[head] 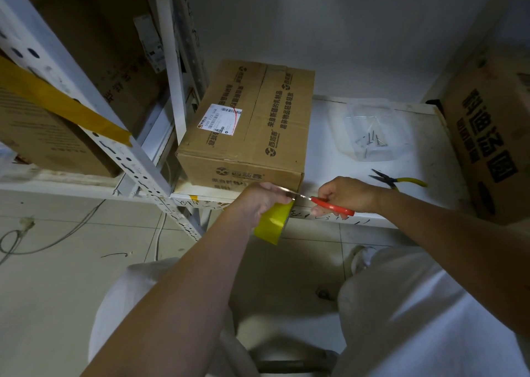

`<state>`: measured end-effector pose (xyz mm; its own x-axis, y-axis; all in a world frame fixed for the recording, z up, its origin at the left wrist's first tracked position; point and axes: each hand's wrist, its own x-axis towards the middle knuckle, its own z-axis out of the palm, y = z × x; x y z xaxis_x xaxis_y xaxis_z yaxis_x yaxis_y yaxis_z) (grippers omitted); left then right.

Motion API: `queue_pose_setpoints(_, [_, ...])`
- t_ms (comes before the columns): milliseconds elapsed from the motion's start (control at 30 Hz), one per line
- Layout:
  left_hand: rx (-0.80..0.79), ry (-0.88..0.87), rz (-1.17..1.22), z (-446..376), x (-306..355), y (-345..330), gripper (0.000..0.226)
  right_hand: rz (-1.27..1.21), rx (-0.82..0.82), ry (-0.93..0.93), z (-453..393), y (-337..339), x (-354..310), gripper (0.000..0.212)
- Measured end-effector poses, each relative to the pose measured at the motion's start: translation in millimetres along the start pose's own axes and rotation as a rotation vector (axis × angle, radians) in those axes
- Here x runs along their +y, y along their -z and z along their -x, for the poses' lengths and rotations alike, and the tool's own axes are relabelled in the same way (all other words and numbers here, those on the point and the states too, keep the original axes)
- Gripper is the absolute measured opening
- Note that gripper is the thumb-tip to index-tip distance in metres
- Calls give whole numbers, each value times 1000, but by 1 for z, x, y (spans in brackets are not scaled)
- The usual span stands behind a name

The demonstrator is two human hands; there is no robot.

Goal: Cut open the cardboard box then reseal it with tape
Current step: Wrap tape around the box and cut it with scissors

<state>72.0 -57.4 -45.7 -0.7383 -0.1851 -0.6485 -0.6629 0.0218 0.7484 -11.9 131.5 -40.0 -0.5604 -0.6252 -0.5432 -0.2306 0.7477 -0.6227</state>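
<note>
Person seen from above, head camera.

Both forearms bare from the lower frame edge up to the wrists; no sleeves, watch, bracelet or gloves visible on either. Left hand (259, 201) and right hand (342, 194) bare; no rings that can be made out.

Legs in light, whitish trousers (407, 305), loose cloth with soft folds over both knees. Left knee shows below the left forearm, right knee below the right forearm. Fabric plain, no print or seam detail readable.

Beyond the right knee, a pale shoe (362, 257), whitish; details too dim to tell.
</note>
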Motion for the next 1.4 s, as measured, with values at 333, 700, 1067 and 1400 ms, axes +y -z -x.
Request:
queue_pose_setpoints(333, [38,24,-134,8,-2,3,17,261,-187,-96,17,23,22,60])
queue_pose_setpoints(700, [4,25,15,10,-4,5,16,510,344,-419,-1,21,53,54])
queue_pose_setpoints(1067, [35,34,32,7,-10,7,16,816,737,327,-11,-15,-34,82])
queue_pose_setpoints(1400, [37,8,50,7,-9,11,21,844,780,287,-28,-30,-34,78])
